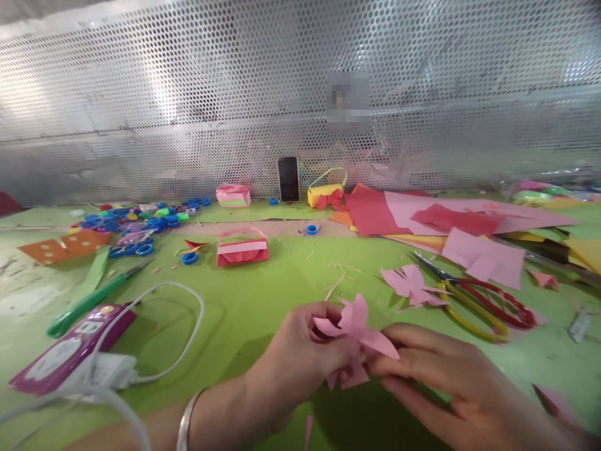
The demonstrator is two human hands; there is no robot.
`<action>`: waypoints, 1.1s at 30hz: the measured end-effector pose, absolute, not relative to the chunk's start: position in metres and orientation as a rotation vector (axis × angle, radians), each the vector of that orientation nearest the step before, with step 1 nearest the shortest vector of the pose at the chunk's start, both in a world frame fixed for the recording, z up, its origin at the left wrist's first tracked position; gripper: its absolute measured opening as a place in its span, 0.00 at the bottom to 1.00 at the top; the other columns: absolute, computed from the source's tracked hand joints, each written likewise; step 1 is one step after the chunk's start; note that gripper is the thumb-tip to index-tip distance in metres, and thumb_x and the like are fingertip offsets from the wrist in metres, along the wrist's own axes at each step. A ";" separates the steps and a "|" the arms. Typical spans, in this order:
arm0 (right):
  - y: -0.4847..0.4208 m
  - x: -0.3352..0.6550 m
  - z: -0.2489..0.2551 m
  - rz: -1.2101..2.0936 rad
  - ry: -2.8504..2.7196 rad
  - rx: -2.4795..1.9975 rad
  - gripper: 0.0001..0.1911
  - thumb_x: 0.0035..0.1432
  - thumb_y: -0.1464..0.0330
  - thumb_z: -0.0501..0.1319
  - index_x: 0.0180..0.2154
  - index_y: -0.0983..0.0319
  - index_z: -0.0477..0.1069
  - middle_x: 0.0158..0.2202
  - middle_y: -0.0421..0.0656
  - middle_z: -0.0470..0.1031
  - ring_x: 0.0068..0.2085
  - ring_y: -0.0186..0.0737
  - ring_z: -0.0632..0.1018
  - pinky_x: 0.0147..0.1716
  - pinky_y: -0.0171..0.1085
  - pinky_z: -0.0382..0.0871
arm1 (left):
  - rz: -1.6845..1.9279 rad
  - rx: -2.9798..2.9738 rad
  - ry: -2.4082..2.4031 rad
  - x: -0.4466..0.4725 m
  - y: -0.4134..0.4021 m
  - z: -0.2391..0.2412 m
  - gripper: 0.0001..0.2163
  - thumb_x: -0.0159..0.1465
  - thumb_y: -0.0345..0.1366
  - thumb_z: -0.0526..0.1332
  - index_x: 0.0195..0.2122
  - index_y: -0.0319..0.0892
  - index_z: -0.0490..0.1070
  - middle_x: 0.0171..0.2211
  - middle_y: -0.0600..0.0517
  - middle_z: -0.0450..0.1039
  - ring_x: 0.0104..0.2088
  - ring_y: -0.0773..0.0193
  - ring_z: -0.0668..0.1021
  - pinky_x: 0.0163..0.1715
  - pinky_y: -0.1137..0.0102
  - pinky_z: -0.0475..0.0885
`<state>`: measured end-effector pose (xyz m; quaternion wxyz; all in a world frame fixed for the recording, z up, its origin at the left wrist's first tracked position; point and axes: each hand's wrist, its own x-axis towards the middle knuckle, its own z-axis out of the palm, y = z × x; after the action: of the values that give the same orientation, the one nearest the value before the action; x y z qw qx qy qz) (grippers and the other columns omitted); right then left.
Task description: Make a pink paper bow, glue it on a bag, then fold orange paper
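A pink paper flower (357,316) with pointed petals is held above the green table. My left hand (305,351), with a silver bangle at the wrist, pinches it near the middle between thumb and fingers. From the other side, my right hand (436,376) has its fingertips closed at the lower right petals; part of that grip is hidden behind the paper. Just beyond my right hand lies a second pink paper cut-out (410,285) of similar shape. Scissors (483,307) with red and yellow handles rest beside it, blades partly open.
At left are a green-handled knife (89,304), a purple packet (75,351), a white cable (188,288) and several bottle caps (136,216). Small paper bags (243,252), a phone (288,179) and coloured paper sheets (375,210) stand or lie farther back, before a perforated metal panel (235,94).
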<state>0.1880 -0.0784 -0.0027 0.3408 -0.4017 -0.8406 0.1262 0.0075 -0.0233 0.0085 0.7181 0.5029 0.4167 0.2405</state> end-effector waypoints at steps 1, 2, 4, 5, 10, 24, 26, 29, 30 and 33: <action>-0.078 0.189 -0.003 0.332 -2.181 -1.054 0.10 0.59 0.76 0.58 0.37 0.57 0.76 0.32 0.40 0.76 0.34 0.32 0.79 0.33 0.27 0.76 | 0.533 1.116 0.921 0.007 -0.023 0.008 0.07 0.48 0.33 0.66 0.27 0.38 0.71 0.16 0.55 0.70 0.15 0.73 0.68 0.15 0.77 0.58; -0.079 0.189 -0.003 0.337 -2.166 -1.066 0.10 0.59 0.75 0.58 0.37 0.57 0.75 0.32 0.40 0.77 0.34 0.32 0.79 0.32 0.27 0.75 | 0.539 1.113 0.928 0.007 -0.022 0.008 0.07 0.47 0.32 0.66 0.27 0.38 0.71 0.16 0.55 0.70 0.15 0.74 0.67 0.15 0.77 0.57; -0.079 0.190 -0.004 0.345 -2.134 -1.102 0.08 0.59 0.74 0.59 0.33 0.58 0.75 0.31 0.39 0.77 0.32 0.31 0.79 0.29 0.26 0.74 | 0.555 1.101 0.942 0.007 -0.021 0.007 0.07 0.47 0.31 0.66 0.28 0.37 0.71 0.17 0.56 0.70 0.15 0.76 0.65 0.15 0.77 0.55; -0.080 0.190 -0.004 0.344 -2.116 -1.123 0.07 0.59 0.73 0.59 0.31 0.58 0.74 0.31 0.39 0.77 0.31 0.31 0.78 0.28 0.26 0.74 | 0.563 1.098 0.943 0.007 -0.021 0.007 0.07 0.47 0.31 0.66 0.28 0.37 0.71 0.18 0.56 0.70 0.15 0.76 0.64 0.16 0.77 0.55; -0.079 0.189 -0.005 0.371 -2.020 -1.246 0.10 0.62 0.67 0.58 0.28 0.59 0.73 0.30 0.42 0.77 0.31 0.34 0.78 0.27 0.30 0.74 | 0.575 1.087 0.949 0.007 -0.023 0.007 0.07 0.47 0.30 0.65 0.29 0.37 0.71 0.18 0.58 0.68 0.17 0.76 0.65 0.17 0.77 0.56; -0.078 0.188 -0.002 0.242 -1.943 -1.120 0.10 0.60 0.75 0.57 0.40 0.55 0.72 0.35 0.37 0.81 0.34 0.31 0.81 0.32 0.26 0.74 | 0.559 1.141 0.956 0.008 -0.023 0.004 0.08 0.45 0.28 0.62 0.29 0.38 0.70 0.16 0.60 0.67 0.16 0.75 0.65 0.16 0.77 0.58; -0.076 0.189 -0.004 0.316 -1.932 -1.107 0.07 0.62 0.72 0.58 0.36 0.55 0.73 0.33 0.36 0.80 0.33 0.31 0.81 0.31 0.26 0.74 | 0.554 1.138 0.974 0.008 -0.023 0.005 0.08 0.46 0.28 0.63 0.29 0.38 0.69 0.17 0.60 0.68 0.17 0.75 0.66 0.17 0.77 0.59; -0.076 0.190 -0.006 0.440 -1.890 -1.167 0.07 0.63 0.68 0.59 0.32 0.55 0.73 0.32 0.36 0.79 0.32 0.32 0.80 0.30 0.27 0.74 | 0.552 1.147 0.985 0.007 -0.021 0.005 0.06 0.49 0.31 0.64 0.28 0.38 0.69 0.17 0.58 0.68 0.17 0.74 0.67 0.17 0.76 0.60; -0.076 0.190 -0.007 0.471 -1.883 -1.188 0.07 0.64 0.67 0.58 0.32 0.55 0.73 0.32 0.37 0.79 0.33 0.32 0.79 0.29 0.27 0.74 | 0.555 1.164 0.979 0.007 -0.021 0.004 0.05 0.50 0.32 0.63 0.27 0.38 0.68 0.17 0.58 0.67 0.16 0.74 0.66 0.18 0.76 0.60; -0.078 0.190 -0.006 0.533 -1.890 -1.228 0.09 0.65 0.65 0.57 0.31 0.56 0.72 0.31 0.37 0.77 0.32 0.33 0.78 0.28 0.28 0.72 | 0.568 1.228 0.964 0.006 -0.019 0.003 0.05 0.53 0.34 0.61 0.23 0.39 0.68 0.15 0.59 0.63 0.16 0.74 0.64 0.17 0.76 0.58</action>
<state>0.1903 -0.0777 -0.0062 0.4010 -0.4858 -0.7476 0.2107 0.0063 -0.0189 0.0026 0.6743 0.5460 0.4284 0.2524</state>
